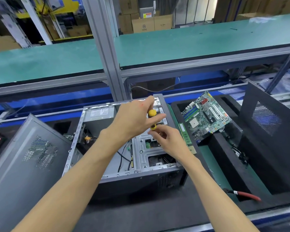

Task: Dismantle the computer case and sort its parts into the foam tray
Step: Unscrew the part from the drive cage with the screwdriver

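Note:
The open computer case lies on its side in front of me, its metal frame and loose cables showing. Above its right half, my left hand grips a yellow-and-black screwdriver held upright. My right hand pinches the screwdriver's lower end just above the drive cage. The black foam tray stands to the right. A green motherboard rests tilted in its far compartment, and a RAM stick lies along its left edge.
One grey side panel leans at the left, and a black side panel stands at the right. Red-handled pliers lie in the tray's near slot. A green conveyor shelf and an aluminium post rise behind.

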Demonstrator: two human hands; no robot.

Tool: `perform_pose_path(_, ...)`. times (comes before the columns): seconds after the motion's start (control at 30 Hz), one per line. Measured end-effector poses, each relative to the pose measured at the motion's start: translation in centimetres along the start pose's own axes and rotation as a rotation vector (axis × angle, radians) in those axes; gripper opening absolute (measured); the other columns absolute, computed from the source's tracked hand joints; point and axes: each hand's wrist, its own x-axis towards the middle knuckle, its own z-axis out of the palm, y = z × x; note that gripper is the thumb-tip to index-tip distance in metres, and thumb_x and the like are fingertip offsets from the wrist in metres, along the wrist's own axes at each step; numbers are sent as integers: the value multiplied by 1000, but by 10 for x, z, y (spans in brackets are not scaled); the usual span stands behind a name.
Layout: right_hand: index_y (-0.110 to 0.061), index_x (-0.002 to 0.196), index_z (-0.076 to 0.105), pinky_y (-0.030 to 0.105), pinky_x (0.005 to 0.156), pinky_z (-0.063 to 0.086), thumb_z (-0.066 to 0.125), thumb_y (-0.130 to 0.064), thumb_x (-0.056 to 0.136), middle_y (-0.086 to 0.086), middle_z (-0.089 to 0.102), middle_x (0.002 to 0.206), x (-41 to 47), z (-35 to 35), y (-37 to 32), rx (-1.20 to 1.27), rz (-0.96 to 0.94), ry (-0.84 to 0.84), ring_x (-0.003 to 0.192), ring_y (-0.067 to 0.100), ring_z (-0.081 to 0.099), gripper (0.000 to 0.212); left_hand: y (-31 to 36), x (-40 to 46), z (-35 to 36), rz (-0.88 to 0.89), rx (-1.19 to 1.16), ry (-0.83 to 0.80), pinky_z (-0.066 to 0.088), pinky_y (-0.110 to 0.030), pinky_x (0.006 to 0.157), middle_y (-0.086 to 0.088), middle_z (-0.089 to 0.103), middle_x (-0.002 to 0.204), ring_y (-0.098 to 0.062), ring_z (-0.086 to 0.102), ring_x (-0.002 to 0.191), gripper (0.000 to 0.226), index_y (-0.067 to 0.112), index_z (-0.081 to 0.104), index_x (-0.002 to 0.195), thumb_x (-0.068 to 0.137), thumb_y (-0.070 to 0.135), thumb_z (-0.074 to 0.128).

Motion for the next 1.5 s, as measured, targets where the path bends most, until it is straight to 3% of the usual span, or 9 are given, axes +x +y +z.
perform_pose_path(0.17,-31,98,73,34,64,44,59,-25,103,-10,58,73,0,-1,0,0,-11,-6,64,6,51,16,-8,0,-5,171,-202,-104,54,-38,72,10,53,109,-14,59,88,27,26,53,115,92,38,63)
perform_pose_path(0.47,-32,120,71,31,68,45,55,-33,103,-10,56,85,1,0,1,-114,-22,-57,67,2,51,24,-4,13,3,-73,131,-50,26,-24,49,8,51,57,-10,50,54,57,24,43,62,90,74,44)
perform_pose_path(0.63,-28,107,74,39,69,48,54,-25,104,-4,63,88,3,0,4,-83,-13,-31,64,9,51,20,-4,10,-12,151,-218,-138,50,-30,71,10,49,116,-10,57,90,31,29,56,118,92,43,65)
perform_pose_path(0.73,-29,113,72,33,66,44,55,-26,103,-7,60,84,2,1,5,-110,-24,-30,64,7,52,19,-2,9,-16,199,-284,-127,53,-36,74,7,56,99,-13,58,80,17,22,66,108,91,23,68)
perform_pose_path(0.87,-29,96,67,24,61,41,63,-30,100,-8,66,80,2,1,6,-31,-15,-14,61,4,52,6,1,7,-4,5,39,20,34,-28,51,8,50,61,-13,50,56,43,26,42,80,90,65,56)
perform_pose_path(1.03,-29,99,73,21,60,38,58,-23,103,-18,59,73,2,0,3,-24,-25,-1,60,7,49,16,-2,4,-5,219,-249,-45,55,-37,68,10,53,115,-11,58,85,25,27,57,116,94,37,64)
perform_pose_path(1.3,-25,100,72,29,62,46,64,-27,99,-9,67,81,2,1,3,-18,-18,-1,61,8,53,8,-2,5,3,-4,19,68,37,-29,52,8,49,65,-18,54,61,43,24,44,84,92,66,51)
perform_pose_path(1.43,-29,95,73,32,64,45,59,-21,101,-10,62,72,1,1,2,10,-20,12,66,21,57,18,-5,-2,-2,165,-258,-42,56,-37,73,7,53,113,-12,60,88,29,26,57,123,96,35,62)
perform_pose_path(1.5,-30,98,73,35,63,46,57,-23,102,-6,64,73,1,1,3,-8,-10,4,65,20,57,18,-8,-1,-5,192,-333,-66,56,-38,76,5,56,108,-12,59,87,29,22,60,122,94,20,65)
